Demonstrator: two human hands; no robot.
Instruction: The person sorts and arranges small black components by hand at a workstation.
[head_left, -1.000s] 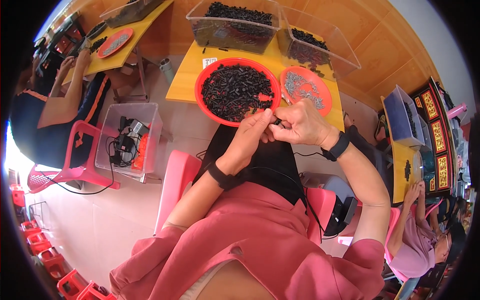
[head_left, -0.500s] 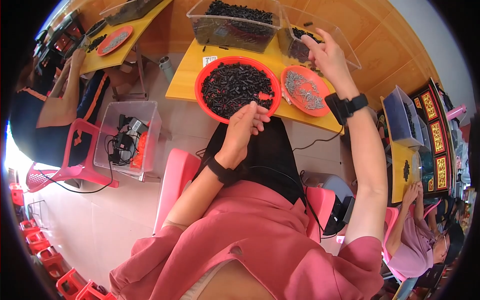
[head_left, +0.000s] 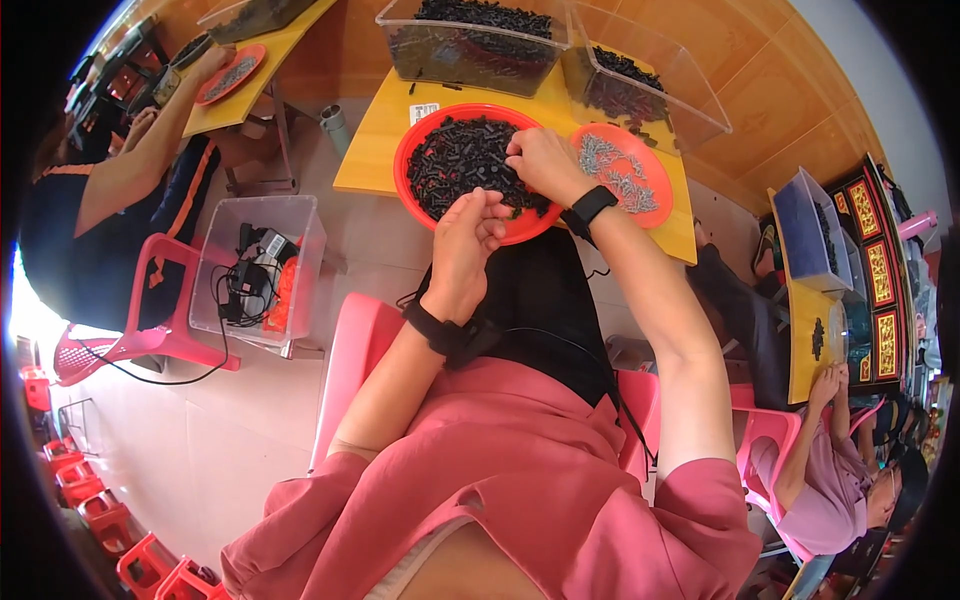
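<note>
A round red basin [head_left: 404, 190] full of small black tube-shaped pieces [head_left: 455, 165] sits at the near edge of the yellow table. My left hand [head_left: 465, 245] is at the basin's near rim, its thumb and fingers closed together; anything between them is too small to make out. Over the basin's right side, my right hand [head_left: 552, 165] has its fingertips pinched, pointing left at the black pieces. What it holds, if anything, is hidden. Right of the basin lies an orange-red plate [head_left: 655, 175] of small grey metal screws [head_left: 625, 185], partly behind my right wrist.
Two clear bins of black pieces, a left bin [head_left: 470, 70] and a right bin [head_left: 690, 90], stand at the back of the yellow table [head_left: 370, 150]. A clear box [head_left: 255, 215] with cables is at left. Other people sit at tables on both sides.
My right hand has come from above the right clear bin, fingers spread, down and left to the basin, fingers now pinched. My left hand has shifted slightly left. The left co-worker's arm reached to a plate.
</note>
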